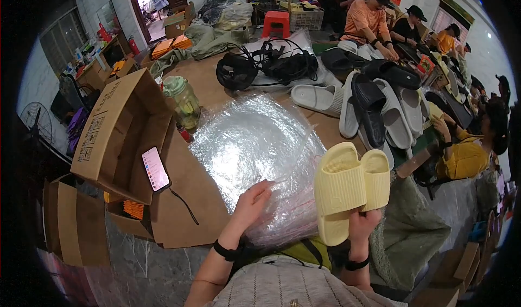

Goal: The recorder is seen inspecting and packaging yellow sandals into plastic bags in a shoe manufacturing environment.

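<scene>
My right hand [362, 223] grips a pair of pale yellow slide slippers [341, 179] from below, soles turned partly away, one overlapping the other. They are held upright over the right edge of a stack of clear plastic bags [255, 139]. On the near part of that shiny stack, my left hand [252, 203] has its fingers pressed together at the edge of a bag. The hand itself hides part of that grip. Beyond the slippers lies a heap of grey slides [395, 114] with a black slide [369, 109] on top.
An open cardboard box [116, 136] stands left, with a phone [156, 168] propped at its side. Behind the bags are a green-lidded jar [182, 98] and black corded gear [266, 63]. Several people sit along the right; one wears a yellow top [465, 158].
</scene>
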Motion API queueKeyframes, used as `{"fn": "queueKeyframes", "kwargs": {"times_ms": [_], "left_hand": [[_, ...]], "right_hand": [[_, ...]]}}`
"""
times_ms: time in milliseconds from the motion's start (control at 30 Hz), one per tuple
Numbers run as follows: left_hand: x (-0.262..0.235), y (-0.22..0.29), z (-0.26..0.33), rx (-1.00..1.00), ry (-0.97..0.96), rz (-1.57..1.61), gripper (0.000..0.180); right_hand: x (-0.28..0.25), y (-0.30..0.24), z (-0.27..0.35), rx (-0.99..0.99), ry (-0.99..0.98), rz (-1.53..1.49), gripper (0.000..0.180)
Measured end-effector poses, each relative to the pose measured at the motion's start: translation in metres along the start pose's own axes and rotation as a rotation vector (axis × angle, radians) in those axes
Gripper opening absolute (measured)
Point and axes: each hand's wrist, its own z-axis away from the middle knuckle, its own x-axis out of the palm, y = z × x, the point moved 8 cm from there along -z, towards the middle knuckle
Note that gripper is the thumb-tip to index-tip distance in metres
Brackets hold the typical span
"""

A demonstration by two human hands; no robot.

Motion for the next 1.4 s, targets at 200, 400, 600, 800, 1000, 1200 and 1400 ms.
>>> {"fn": "queueKeyframes", "kwargs": {"times_ms": [200,400,600,800,1000,1200,1400], "left_hand": [[0.008,0.032,0.009,0.245,-0.050,-0.490,0.056],[0.009,0.030,0.010,0.273,0.011,-0.653,0.051],[0.008,0.033,0.011,0.383,0.125,-0.648,0.037],[-0.011,0.023,0.001,0.247,0.235,-0.340,0.022],[-0.021,0.045,0.009,0.250,0.306,-0.138,0.021],[0.018,0.094,0.035,0.785,0.174,-0.697,0.022],[0.035,0.107,0.049,0.856,0.119,-0.720,0.022]], "right_hand": [[0.012,-0.002,0.003,-0.014,-0.081,-0.040,0.030],[0.012,-0.004,0.000,-0.020,-0.051,-0.038,0.029],[0.012,0.004,0.003,-0.026,-0.084,-0.065,0.031],[0.039,-0.035,0.012,-0.265,-0.359,-0.076,0.034],[0.077,-0.002,0.054,-0.088,-0.724,0.048,0.030],[0.085,-0.013,0.052,-0.113,-0.715,0.062,0.022],[0.104,-0.020,0.043,-0.104,-0.635,-0.042,0.034]]}}
